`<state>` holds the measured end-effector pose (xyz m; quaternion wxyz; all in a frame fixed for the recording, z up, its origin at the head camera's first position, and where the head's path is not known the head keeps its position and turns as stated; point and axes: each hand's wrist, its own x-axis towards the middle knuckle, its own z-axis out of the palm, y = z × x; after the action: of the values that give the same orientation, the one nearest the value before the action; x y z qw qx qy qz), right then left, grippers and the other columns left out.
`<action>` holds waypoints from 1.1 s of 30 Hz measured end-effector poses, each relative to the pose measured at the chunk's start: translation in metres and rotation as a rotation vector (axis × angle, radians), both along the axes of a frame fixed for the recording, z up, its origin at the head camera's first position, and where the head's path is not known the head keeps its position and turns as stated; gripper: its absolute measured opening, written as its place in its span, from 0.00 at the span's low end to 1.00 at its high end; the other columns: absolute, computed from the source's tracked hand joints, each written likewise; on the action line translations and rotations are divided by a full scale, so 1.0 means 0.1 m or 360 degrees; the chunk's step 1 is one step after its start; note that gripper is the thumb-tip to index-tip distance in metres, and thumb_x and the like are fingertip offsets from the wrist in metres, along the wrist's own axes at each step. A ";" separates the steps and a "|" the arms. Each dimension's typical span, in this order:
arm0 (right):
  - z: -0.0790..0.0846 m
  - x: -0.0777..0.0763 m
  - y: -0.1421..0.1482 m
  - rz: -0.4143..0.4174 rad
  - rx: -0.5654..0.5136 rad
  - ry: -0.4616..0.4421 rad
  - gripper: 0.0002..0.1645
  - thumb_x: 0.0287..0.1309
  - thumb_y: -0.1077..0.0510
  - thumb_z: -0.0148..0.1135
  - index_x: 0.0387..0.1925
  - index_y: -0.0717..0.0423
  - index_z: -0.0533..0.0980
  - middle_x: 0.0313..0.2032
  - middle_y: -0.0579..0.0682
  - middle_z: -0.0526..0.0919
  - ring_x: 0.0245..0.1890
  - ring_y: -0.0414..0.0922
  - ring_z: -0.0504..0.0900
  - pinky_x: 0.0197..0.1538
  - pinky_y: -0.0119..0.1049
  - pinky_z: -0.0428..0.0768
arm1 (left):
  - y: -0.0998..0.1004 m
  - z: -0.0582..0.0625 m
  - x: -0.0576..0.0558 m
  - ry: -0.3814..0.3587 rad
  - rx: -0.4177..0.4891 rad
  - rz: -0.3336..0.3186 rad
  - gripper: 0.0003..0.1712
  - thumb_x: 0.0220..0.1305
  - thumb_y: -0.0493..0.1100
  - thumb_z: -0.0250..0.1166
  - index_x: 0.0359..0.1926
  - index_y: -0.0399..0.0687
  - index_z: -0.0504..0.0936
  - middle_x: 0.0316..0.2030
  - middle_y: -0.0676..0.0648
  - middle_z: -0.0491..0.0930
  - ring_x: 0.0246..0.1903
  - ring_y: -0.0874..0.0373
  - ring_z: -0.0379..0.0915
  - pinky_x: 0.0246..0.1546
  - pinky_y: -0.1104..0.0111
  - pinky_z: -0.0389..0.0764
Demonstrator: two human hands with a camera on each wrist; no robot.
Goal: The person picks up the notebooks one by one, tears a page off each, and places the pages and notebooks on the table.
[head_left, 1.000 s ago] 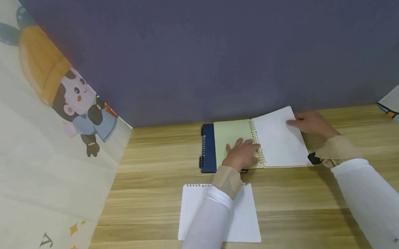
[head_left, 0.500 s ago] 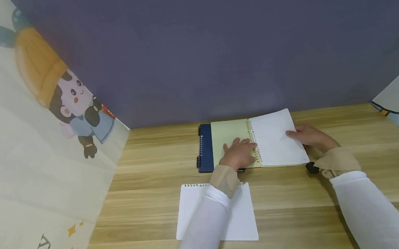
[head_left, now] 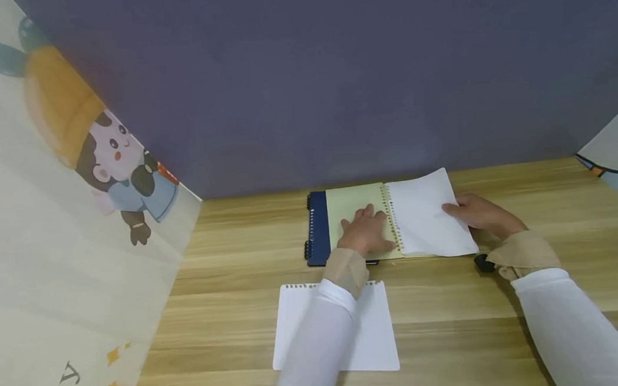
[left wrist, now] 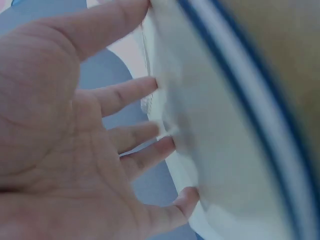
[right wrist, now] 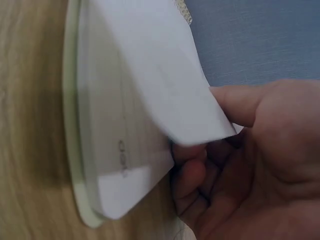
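A spiral notebook lies spread on the wooden desk: a navy blue cover (head_left: 319, 231) with black rings at the left, a pale green sheet (head_left: 352, 199) in the middle and white pages to the right. My left hand (head_left: 365, 235) rests spread on the green sheet beside its punched edge; the left wrist view shows the fingertips (left wrist: 165, 145) touching its surface. At the outer edge, my right hand (head_left: 481, 213) pinches a white page (head_left: 424, 212) between thumb and fingers. In the right wrist view that page curls up, apart from the stack of lined pages (right wrist: 112, 155) beneath.
A loose lined sheet (head_left: 373, 336) with punched holes lies nearer on the desk (head_left: 221, 316), partly covered by my left sleeve. Behind the notebook rises a dark blue-grey panel (head_left: 335, 97). A white wall panel with a cartoon figure (head_left: 126, 163) stands at the left.
My left hand has slid a little left, off the punched edge onto the green sheet. The page in my right hand bows up more. The head view has shifted slightly.
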<state>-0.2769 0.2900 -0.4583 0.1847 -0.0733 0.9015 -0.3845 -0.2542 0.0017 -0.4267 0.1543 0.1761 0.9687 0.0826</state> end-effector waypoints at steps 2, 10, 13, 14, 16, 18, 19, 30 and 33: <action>-0.01 0.00 -0.01 0.0004 -0.0016 -0.0010 0.38 0.81 0.40 0.40 0.65 0.71 0.71 0.60 0.68 0.79 0.57 0.54 0.79 0.58 0.46 0.77 | -0.01 0.04 -0.07 0.0003 -0.0029 0.0002 0.44 0.65 0.60 0.69 0.78 0.59 0.63 0.80 0.50 0.54 0.79 0.52 0.49 0.73 0.39 0.61; -0.07 0.03 0.00 -0.0011 -0.0109 -0.0082 0.37 0.81 0.41 0.40 0.65 0.72 0.69 0.52 0.60 0.84 0.47 0.43 0.82 0.50 0.38 0.80 | 0.08 0.08 -0.28 -0.0071 -0.0050 0.0167 0.35 0.77 0.46 0.48 0.81 0.65 0.53 0.81 0.56 0.45 0.79 0.48 0.46 0.68 0.41 0.67; -0.07 0.05 0.00 0.0002 -0.0113 -0.0073 0.37 0.81 0.40 0.40 0.65 0.71 0.70 0.56 0.63 0.82 0.52 0.50 0.83 0.54 0.43 0.80 | 0.13 0.07 -0.32 -0.0076 -0.0065 0.0270 0.34 0.79 0.48 0.44 0.82 0.70 0.51 0.82 0.57 0.40 0.77 0.47 0.52 0.61 0.46 0.72; -0.07 0.06 0.00 0.0006 -0.0106 -0.0074 0.38 0.81 0.39 0.40 0.66 0.70 0.70 0.59 0.66 0.79 0.56 0.55 0.81 0.57 0.47 0.80 | 0.14 0.06 -0.34 -0.0071 -0.0071 0.0303 0.34 0.79 0.49 0.44 0.81 0.71 0.51 0.83 0.57 0.39 0.75 0.46 0.55 0.57 0.48 0.74; -0.05 0.06 -0.01 0.0011 -0.0081 -0.0082 0.42 0.79 0.36 0.40 0.69 0.70 0.67 0.68 0.71 0.70 0.66 0.66 0.72 0.64 0.58 0.75 | 0.17 0.06 -0.37 -0.0083 -0.0112 0.0378 0.35 0.79 0.50 0.44 0.81 0.76 0.48 0.83 0.59 0.35 0.72 0.49 0.59 0.47 0.55 0.75; -0.03 0.06 -0.02 0.0026 -0.0072 -0.0089 0.44 0.79 0.34 0.39 0.72 0.69 0.64 0.74 0.74 0.59 0.73 0.72 0.59 0.69 0.67 0.67 | 0.20 0.05 -0.42 -0.0101 -0.0159 0.0444 0.36 0.78 0.51 0.45 0.80 0.81 0.46 0.83 0.60 0.33 0.69 0.50 0.61 0.38 0.59 0.72; -0.03 0.06 -0.03 0.0027 -0.0074 -0.0094 0.45 0.78 0.34 0.39 0.73 0.69 0.62 0.75 0.74 0.55 0.74 0.73 0.55 0.70 0.69 0.63 | 0.21 0.06 -0.44 -0.0114 -0.0179 0.0474 0.37 0.78 0.51 0.45 0.80 0.83 0.44 0.82 0.61 0.33 0.68 0.51 0.62 0.35 0.60 0.70; 0.00 0.13 -0.03 0.0013 -0.0069 -0.0031 0.39 0.80 0.37 0.40 0.60 0.70 0.73 0.57 0.73 0.75 0.60 0.67 0.74 0.59 0.56 0.76 | 0.26 0.13 -0.44 -0.0126 -0.0230 0.0512 0.38 0.78 0.51 0.46 0.80 0.85 0.42 0.82 0.60 0.31 0.63 0.52 0.64 0.30 0.62 0.65; 0.00 0.13 -0.03 0.0015 -0.0080 -0.0027 0.35 0.80 0.39 0.41 0.50 0.68 0.76 0.43 0.67 0.80 0.48 0.61 0.79 0.54 0.51 0.77 | 0.27 0.13 -0.44 -0.0116 -0.0231 0.0514 0.39 0.78 0.50 0.47 0.80 0.85 0.42 0.82 0.60 0.32 0.61 0.52 0.64 0.29 0.63 0.64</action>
<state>-0.2637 0.2872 -0.4579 0.1921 -0.0789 0.8896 -0.4067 -0.2978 0.0284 -0.4140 0.1863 0.0036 0.9816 0.0426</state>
